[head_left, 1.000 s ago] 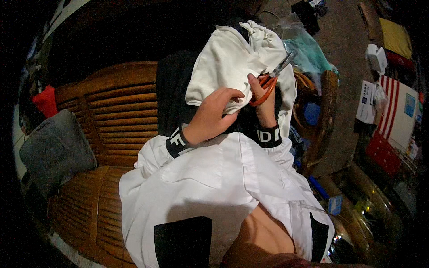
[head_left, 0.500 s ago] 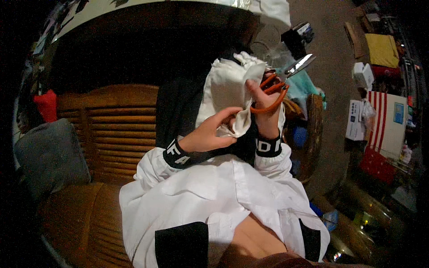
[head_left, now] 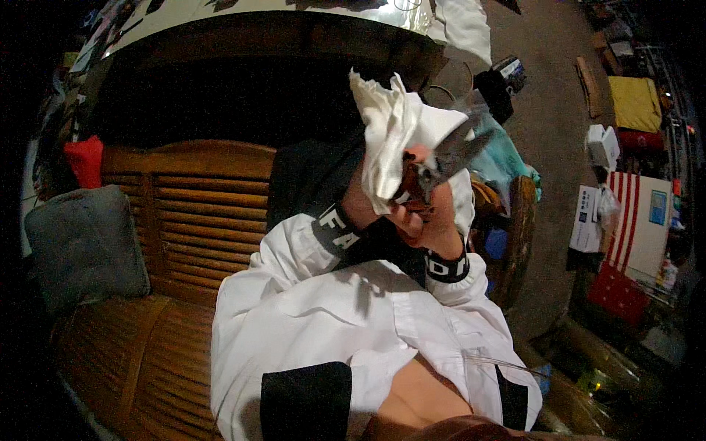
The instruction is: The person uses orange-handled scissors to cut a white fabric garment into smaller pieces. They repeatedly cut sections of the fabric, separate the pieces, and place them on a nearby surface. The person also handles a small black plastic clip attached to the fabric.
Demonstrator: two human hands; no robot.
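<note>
Out at nine o'clock, a grey cushion (head_left: pixel 88 250) leans on the slatted wooden seat (head_left: pixel 206 228), red item (head_left: pixel 85 162) at its twelve. Into the middle: here's the left hand (head_left: pixel 358 198), tucked behind white cloth (head_left: pixel 384 143), its fingers hidden, so no telling how it grips! That cloth stands raised towards twelve o'clock, ragged at the top. Right beside it, orange-handled scissors (head_left: pixel 425 177), blades a blur towards two o'clock; whether they touch the cloth, I can't tell. And the right hand (head_left: pixel 437 224), below at six, fingers curled around those handles! Teal plastic (head_left: pixel 506 156) lies beyond at two, a white box (head_left: pixel 586 220) at three.
</note>
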